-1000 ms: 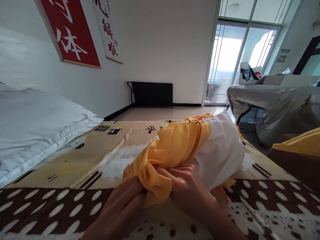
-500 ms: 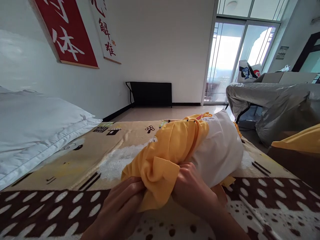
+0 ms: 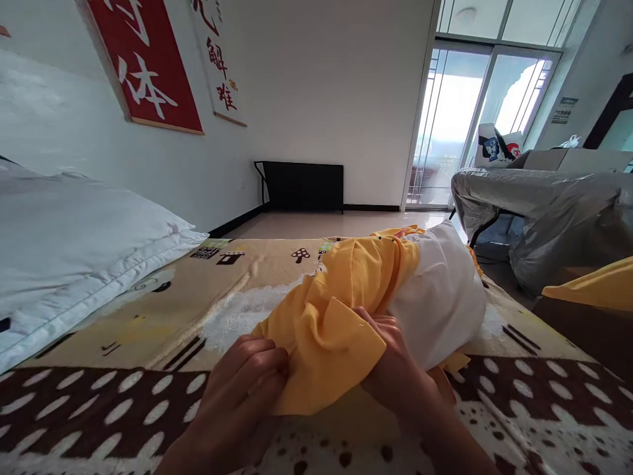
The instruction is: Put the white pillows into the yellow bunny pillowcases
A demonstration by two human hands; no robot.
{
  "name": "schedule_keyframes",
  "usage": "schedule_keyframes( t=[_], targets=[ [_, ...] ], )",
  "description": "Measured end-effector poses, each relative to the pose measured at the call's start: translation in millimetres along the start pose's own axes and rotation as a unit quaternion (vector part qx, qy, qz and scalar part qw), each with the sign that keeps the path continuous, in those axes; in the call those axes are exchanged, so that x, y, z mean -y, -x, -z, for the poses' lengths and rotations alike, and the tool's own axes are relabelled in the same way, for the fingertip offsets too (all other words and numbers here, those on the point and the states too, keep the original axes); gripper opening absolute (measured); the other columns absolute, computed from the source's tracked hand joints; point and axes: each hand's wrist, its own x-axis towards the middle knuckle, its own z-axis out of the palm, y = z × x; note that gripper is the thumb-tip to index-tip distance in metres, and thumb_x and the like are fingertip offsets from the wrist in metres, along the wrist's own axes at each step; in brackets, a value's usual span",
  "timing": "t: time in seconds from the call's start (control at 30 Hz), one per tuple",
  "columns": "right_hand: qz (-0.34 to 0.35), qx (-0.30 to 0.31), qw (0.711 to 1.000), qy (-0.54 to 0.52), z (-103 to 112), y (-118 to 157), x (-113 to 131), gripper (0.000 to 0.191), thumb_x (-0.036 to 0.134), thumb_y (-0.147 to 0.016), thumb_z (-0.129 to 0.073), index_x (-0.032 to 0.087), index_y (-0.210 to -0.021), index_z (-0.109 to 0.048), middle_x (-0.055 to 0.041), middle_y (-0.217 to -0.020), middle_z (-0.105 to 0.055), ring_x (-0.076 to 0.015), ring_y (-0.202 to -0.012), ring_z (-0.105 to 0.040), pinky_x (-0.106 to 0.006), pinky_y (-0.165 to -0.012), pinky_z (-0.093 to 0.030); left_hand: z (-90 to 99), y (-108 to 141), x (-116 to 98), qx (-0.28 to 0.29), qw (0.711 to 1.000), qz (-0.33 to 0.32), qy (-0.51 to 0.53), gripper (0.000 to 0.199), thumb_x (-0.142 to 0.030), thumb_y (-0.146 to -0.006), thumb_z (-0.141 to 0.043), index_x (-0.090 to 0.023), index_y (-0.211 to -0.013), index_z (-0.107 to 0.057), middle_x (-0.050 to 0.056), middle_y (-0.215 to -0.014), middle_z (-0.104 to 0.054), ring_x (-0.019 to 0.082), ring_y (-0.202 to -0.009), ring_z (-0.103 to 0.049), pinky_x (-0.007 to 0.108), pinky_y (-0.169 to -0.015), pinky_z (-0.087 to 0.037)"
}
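A yellow pillowcase (image 3: pixel 341 284) lies bunched around one end of a plump white pillow (image 3: pixel 440 293), whose right part shows bare. My left hand (image 3: pixel 240 389) is closed on the pillowcase's near left edge, fingers curled into the cloth. On the other side, my right hand (image 3: pixel 395 363) grips the cloth close to where the white pillow comes out. Between the two hands a loose flap of yellow fabric hangs folded over. The fingertips of my right hand are partly hidden by this flap.
Underneath is a bed with a patterned beige and brown blanket (image 3: pixel 163 310). A white pillow in a plain case (image 3: pixel 89 244) rests at the left. More yellow cloth (image 3: pixel 593 284) lies at the right edge on a dark box. Behind stands a plastic-covered table (image 3: pixel 539 185).
The yellow flap between my hands has spread wider and to the right. My right hand has shifted slightly right, and the hands are a little further apart.
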Motion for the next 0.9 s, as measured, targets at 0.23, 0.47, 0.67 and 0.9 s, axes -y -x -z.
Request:
schedule_keyframes(
  t=[0.23, 0.47, 0.67, 0.9],
  targets=[
    [-0.072, 0.015, 0.994, -0.077, 4, 0, 1, 0.013, 0.016, -0.075, -0.049, 0.021, -0.087, -0.047, 0.0076, -0.059, -0.046, -0.0071, -0.047, -0.039, -0.020, -0.049, -0.031, 5.9, 0, 0, 0.080, 0.995, 0.000, 0.059, 0.019, 0.000, -0.078, -0.043, -0.017, -0.071, -0.043, 0.002, -0.070, -0.050, 0.014, -0.068, -0.043, 0.028, -0.064, -0.038],
    [-0.131, -0.009, 0.981, -0.143, 12, -1, 8, 0.022, 0.021, -0.077, -0.055, 0.022, -0.099, -0.053, 0.0048, -0.070, -0.061, -0.0089, -0.058, -0.051, -0.018, -0.053, -0.036, 9.4, 1, 6, 0.109, 0.993, 0.018, 0.029, 0.020, 0.000, -0.079, -0.043, -0.018, -0.070, -0.045, 0.001, -0.068, -0.048, 0.015, -0.068, -0.043, 0.029, -0.065, -0.035],
    [-0.128, -0.027, 0.983, -0.128, 4, -3, 10, 0.012, 0.018, -0.091, -0.041, 0.020, -0.095, -0.053, 0.0008, -0.073, -0.067, -0.0084, -0.059, -0.057, -0.017, -0.055, -0.039, -1.0, -3, 24, 0.101, 0.993, 0.020, -0.049, 0.025, 0.004, -0.075, -0.037, -0.017, -0.068, -0.049, 0.002, -0.066, -0.050, 0.016, -0.066, -0.043, 0.029, -0.064, -0.036],
    [-0.087, 0.007, 0.992, -0.095, 12, -6, 17, 0.009, 0.019, -0.089, -0.042, 0.020, -0.090, -0.050, 0.0029, -0.067, -0.059, -0.0075, -0.054, -0.049, -0.017, -0.052, -0.037, 12.6, -5, 6, 0.065, 0.995, 0.074, 0.024, 0.009, -0.010, -0.081, -0.050, -0.018, -0.084, -0.052, 0.004, -0.082, -0.058, 0.017, -0.073, -0.051, 0.030, -0.067, -0.041]
  ],
)
